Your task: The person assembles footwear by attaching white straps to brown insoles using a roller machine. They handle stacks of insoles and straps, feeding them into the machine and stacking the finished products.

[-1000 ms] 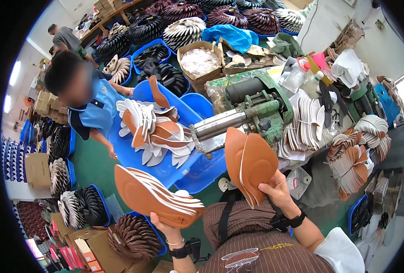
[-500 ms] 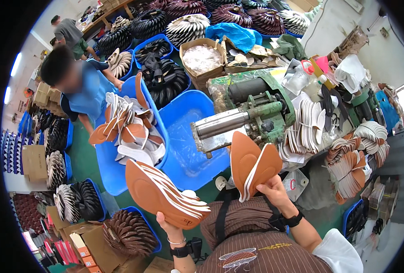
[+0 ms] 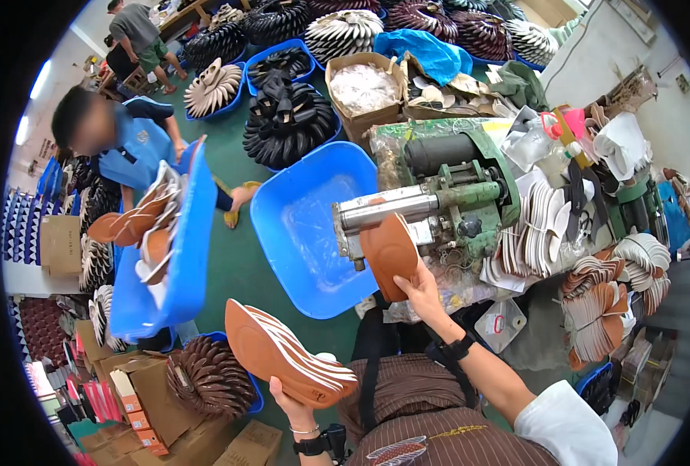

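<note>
My left hand (image 3: 292, 404) holds up a fanned stack of brown and white shoe insoles (image 3: 283, 356) at the lower middle. My right hand (image 3: 421, 293) grips a brown insole (image 3: 389, 253) and presses it against the metal roller (image 3: 388, 208) of a green machine (image 3: 458, 186). Just left of the machine sits an empty blue tub (image 3: 306, 233). A person in a blue shirt (image 3: 131, 151) at the left tilts another blue tub (image 3: 175, 256) holding several insoles.
White insoles (image 3: 535, 229) are stacked right of the machine, with brown and white ones (image 3: 601, 311) further right. Fans of black soles (image 3: 287, 116) and a cardboard box (image 3: 360, 89) lie behind. Cartons (image 3: 158, 396) and a dark fan of soles (image 3: 209, 377) sit at lower left.
My right hand has carried its insole up and left onto the machine's roller. The person at the left has lifted their tub away and tipped it on edge, exposing the empty tub.
</note>
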The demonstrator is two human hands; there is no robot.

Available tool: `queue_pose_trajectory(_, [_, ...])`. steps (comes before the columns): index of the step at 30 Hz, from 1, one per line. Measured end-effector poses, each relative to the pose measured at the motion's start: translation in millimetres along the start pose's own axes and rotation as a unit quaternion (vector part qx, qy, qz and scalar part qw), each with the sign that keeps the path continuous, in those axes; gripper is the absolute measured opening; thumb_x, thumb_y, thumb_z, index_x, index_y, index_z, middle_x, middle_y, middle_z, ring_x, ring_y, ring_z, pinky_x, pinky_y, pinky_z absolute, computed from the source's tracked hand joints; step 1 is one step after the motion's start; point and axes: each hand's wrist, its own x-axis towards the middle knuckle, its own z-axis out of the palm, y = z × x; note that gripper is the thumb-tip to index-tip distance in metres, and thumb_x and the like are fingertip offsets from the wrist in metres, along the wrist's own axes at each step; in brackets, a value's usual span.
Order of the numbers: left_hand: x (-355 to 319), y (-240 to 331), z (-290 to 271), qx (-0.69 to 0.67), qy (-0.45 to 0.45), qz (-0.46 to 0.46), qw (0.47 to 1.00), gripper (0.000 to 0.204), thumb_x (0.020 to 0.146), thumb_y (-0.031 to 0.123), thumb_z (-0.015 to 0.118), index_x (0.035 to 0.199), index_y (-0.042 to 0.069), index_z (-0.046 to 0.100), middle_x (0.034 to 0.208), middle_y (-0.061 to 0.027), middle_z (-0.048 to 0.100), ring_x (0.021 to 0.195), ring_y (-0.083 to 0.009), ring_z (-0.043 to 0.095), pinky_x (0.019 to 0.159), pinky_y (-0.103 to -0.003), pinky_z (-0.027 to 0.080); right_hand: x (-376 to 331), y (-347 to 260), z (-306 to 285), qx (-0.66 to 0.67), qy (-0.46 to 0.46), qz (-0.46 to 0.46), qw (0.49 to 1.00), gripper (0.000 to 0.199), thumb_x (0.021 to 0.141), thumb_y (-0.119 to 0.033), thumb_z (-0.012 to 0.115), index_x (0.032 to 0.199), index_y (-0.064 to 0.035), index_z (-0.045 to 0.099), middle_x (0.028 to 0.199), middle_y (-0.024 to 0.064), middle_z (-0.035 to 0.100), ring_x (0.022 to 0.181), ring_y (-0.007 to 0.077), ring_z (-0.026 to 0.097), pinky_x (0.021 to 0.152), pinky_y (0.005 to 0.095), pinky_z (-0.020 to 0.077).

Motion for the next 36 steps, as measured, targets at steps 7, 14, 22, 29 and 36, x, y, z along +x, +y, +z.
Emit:
queue_pose_trajectory(7, [70.3,20.5,-2.9,0.008,-0.024,-0.015,1.000,0.066,0.092,0.051,0.048,0.137,0.004,0.041,0.130,-0.0124,0.054,0.116,-0.0272,0.054,0.101,-0.042,0.043,-57.1,-38.3,19.7,-0.120,0.093,-0.040,0.988,0.057,0.090,0.007,0.054,0.143,-0.0019,0.034,0.126,0.0121,0.056,0.115,0.0172,0.054,0.096,0.0300,0.0431])
queue_pose_trajectory(14, [141.4,51.0,-11.6,0.033,-0.078,-0.053,0.995,0.072,0.084,0.046,0.062,0.136,0.002,0.038,0.128,-0.0122,0.051,0.114,-0.0252,0.055,0.096,-0.040,0.047,-81.6,-32.0,33.7,-0.104,0.093,0.071,0.988,0.068,0.091,0.005,0.054,0.151,-0.0064,0.023,0.124,0.0127,0.059,0.110,0.0175,0.058,0.095,0.0297,0.0441])
queue_pose_trajectory(22, [156.6,51.2,12.3,0.032,-0.139,-0.095,0.985,0.073,0.081,0.045,0.066,0.133,0.000,0.041,0.123,-0.0108,0.054,0.110,-0.0212,0.056,0.093,-0.036,0.047,-88.1,-28.2,57.6,-0.077,0.146,0.040,0.985,0.053,0.091,0.004,0.056,0.141,-0.0015,0.037,0.123,0.0115,0.060,0.110,0.0169,0.058,0.096,0.0303,0.0440])
queue_pose_trajectory(29, [152.0,58.9,23.7,0.017,-0.171,-0.105,0.980,0.074,0.080,0.045,0.067,0.132,0.000,0.041,0.121,-0.0108,0.055,0.107,-0.0206,0.058,0.091,-0.034,0.048,-33.9,10.6,37.6,-0.125,0.120,0.063,0.983,0.047,0.090,-0.002,0.060,0.135,0.0027,0.045,0.127,0.0101,0.058,0.117,0.0185,0.054,0.101,0.0324,0.0408])
queue_pose_trajectory(36, [149.7,65.9,33.7,0.020,-0.158,-0.083,0.984,0.075,0.079,0.043,0.069,0.133,-0.001,0.039,0.123,-0.0119,0.054,0.109,-0.0220,0.058,0.092,-0.035,0.049,-11.9,-26.5,55.6,-0.118,0.086,0.025,0.989,0.041,0.090,-0.001,0.060,0.130,0.0021,0.050,0.116,0.0074,0.062,0.106,0.0144,0.059,0.090,0.0285,0.0461])
